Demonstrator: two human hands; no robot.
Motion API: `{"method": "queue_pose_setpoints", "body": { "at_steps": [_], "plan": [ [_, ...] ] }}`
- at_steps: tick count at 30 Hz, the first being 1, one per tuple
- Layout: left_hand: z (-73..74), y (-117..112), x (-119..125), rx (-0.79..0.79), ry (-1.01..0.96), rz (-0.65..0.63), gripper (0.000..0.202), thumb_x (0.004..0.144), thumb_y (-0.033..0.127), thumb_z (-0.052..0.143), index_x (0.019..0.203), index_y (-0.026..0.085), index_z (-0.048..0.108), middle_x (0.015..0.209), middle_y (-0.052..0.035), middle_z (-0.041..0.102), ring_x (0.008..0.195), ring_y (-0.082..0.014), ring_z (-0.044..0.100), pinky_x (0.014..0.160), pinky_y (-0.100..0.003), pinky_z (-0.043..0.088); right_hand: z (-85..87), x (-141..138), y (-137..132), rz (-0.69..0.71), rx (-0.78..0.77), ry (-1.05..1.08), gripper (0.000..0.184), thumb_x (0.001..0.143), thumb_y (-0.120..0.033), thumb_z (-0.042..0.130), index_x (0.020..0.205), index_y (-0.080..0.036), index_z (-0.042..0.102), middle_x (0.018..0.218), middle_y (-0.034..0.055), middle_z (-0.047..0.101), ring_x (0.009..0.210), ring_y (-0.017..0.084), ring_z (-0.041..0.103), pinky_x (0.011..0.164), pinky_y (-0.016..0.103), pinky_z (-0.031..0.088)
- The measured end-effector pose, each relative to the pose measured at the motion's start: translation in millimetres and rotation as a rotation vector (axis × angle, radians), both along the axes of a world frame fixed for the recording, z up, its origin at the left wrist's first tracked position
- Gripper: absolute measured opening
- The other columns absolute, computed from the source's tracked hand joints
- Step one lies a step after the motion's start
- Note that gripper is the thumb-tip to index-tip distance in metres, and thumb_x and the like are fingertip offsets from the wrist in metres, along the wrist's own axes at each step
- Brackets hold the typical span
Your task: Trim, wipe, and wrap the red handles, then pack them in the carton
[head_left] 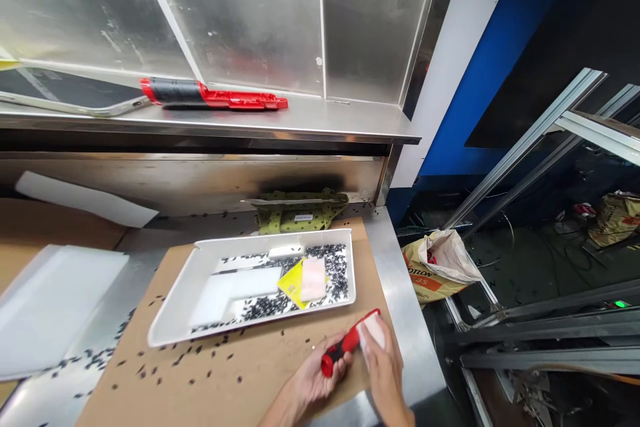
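My left hand [316,377] is closed around the black grip end of a red-and-black plastic handle part [351,340]. In my right hand [385,368] a white cloth or wipe [374,330] is pinched against the red far end of the same part. Just beyond my hands lies a white tray [170,307] with many small black pieces [336,268] scattered in it. Inside the tray are a yellow packet [290,285], a pale pink pad [313,279] and white blocks or sheets [257,281]. My right fingertips are partly hidden by the cloth.
A brown cardboard sheet [200,387] covers the metal bench, with loose black pieces on it. Another red-and-black part [175,92] and a tablet-like device [60,95] rest on the shelf. A green pouch [300,213] sits behind the tray. An open sack [430,267] stands right of the bench.
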State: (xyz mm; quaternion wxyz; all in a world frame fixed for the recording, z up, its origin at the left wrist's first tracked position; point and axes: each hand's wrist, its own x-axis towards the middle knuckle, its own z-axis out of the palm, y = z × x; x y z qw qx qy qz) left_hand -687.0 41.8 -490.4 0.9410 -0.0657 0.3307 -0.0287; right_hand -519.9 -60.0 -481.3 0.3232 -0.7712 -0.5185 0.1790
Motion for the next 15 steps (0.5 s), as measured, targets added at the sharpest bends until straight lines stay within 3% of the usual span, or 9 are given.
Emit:
{"method": "queue_pose_setpoints", "body": {
  "at_steps": [4, 8, 12, 15],
  "plan": [
    [-9.2, -10, -5, -0.081, -0.106, 0.085, 0.037, 0.092, 0.043, 0.057, 0.070, 0.013, 0.054, 0.059, 0.0063, 0.053, 0.039, -0.0022, 0.044, 0.034, -0.013, 0.039, 5.8, -2, 3, -0.017, 0.024, 0.037, 0.044, 0.098, -0.028, 0.031, 0.135, -0.028, 0.055, 0.148, 0.0082, 0.044, 0.129, 0.026, 0.053, 0.102, 0.038, 0.049],
    [-17.0, -16, -6, -0.104, -0.173, 0.120, 0.034, 0.093, 0.044, 0.055, 0.080, 0.013, 0.058, 0.059, 0.0070, 0.050, 0.039, -0.0028, 0.043, 0.033, -0.013, 0.037, 10.1, -9, 1, 0.122, 0.037, 0.071, 0.037, 0.096, -0.031, 0.042, 0.128, -0.035, 0.061, 0.147, 0.0026, 0.048, 0.127, 0.024, 0.054, 0.103, 0.032, 0.049],
    [-25.7, -18, -6, -0.094, -0.200, 0.138, 0.036, 0.093, 0.047, 0.053, 0.082, 0.013, 0.058, 0.060, 0.0068, 0.050, 0.040, -0.0034, 0.042, 0.034, -0.015, 0.037, 12.4, -9, 4, 0.109, 0.023, 0.068, 0.041, 0.098, -0.028, 0.034, 0.133, -0.030, 0.056, 0.149, 0.0050, 0.044, 0.133, 0.024, 0.048, 0.108, 0.038, 0.045],
    [-31.1, -19, -7, -0.075, -0.196, 0.120, 0.037, 0.093, 0.049, 0.052, 0.085, 0.013, 0.059, 0.061, 0.0062, 0.052, 0.039, -0.0034, 0.041, 0.034, -0.015, 0.036, 16.3, -12, 3, 0.168, 0.004, 0.067, 0.039, 0.097, -0.030, 0.041, 0.132, -0.033, 0.057, 0.148, 0.0035, 0.047, 0.130, 0.024, 0.052, 0.106, 0.037, 0.046]
  ]
}}
